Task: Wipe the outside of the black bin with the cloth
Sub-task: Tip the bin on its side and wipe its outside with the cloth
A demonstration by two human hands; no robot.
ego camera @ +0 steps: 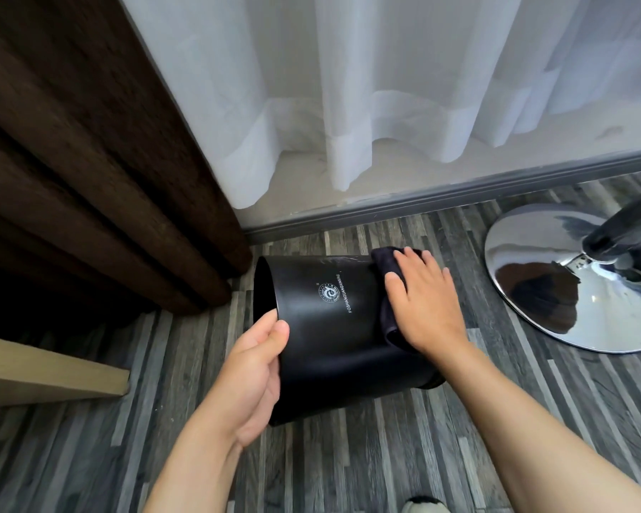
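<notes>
Bin (334,327), black, tipped on its side above grey striped wood floor (348,475), open mouth to the left. Left hand (252,379) clamped on the rim, thumb outside on the wall. Right hand (422,301) flat, fingers a little apart, pressing dark cloth (385,261) on the bin's bottom end. White curtain (348,87) behind, brown curtain (89,161) to the left, shiny chair base (570,283) to the right. Round logo and "FOSHANGUANGXINXING" printed in white on the bin.
</notes>
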